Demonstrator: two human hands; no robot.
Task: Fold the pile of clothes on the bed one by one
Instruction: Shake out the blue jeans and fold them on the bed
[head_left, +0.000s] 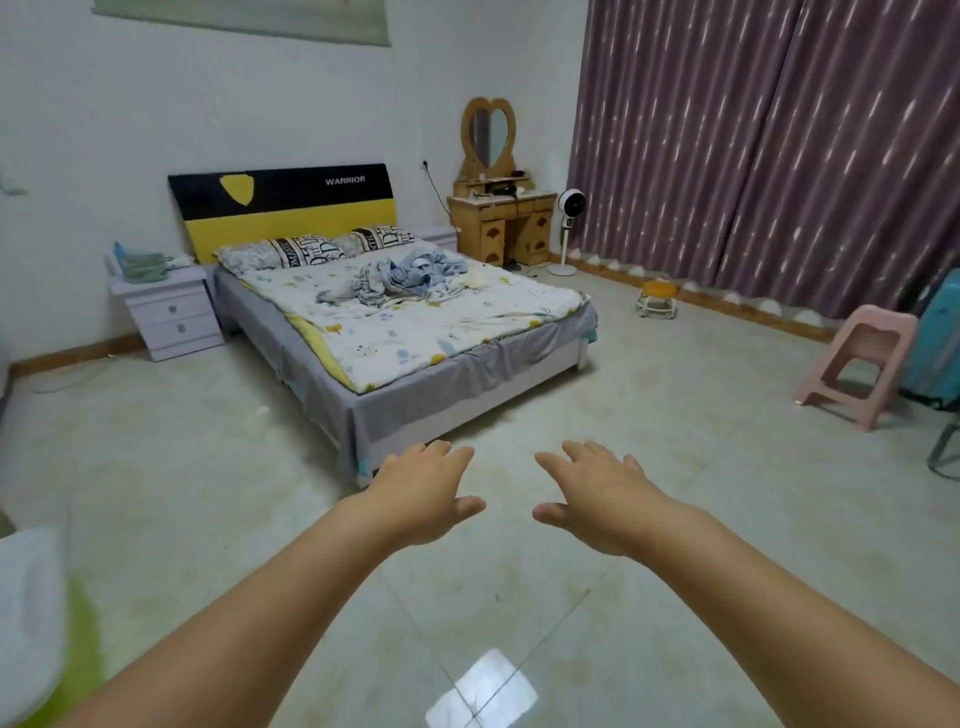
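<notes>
Head view shows both arms stretched forward over the tiled floor (675, 467), palms down. The left hand (423, 488) and the right hand (597, 493) are side by side with a gap between them, fingers spread and nearly straight, holding nothing. The pile of clothes (400, 278) lies well apart from both hands, up on the far half of the bed (415, 410), just below the pillows (311, 252) and a little toward the right side of the mattress. It is a crumpled heap of grey and pale blue cloth resting on a white printed quilt (415, 332); how many garments are in it cannot be counted from here, as they are tangled and small in the picture. There are two pillows against the one black and yellow headboard (283, 208). One white nightstand (169, 314) stands left of the bed, one wooden dressing table (504, 223) with a heart-shaped mirror to the right, one standing fan (570, 228) beside it, and two stools: a small round one (657, 299) and a pink one (857, 358).
</notes>
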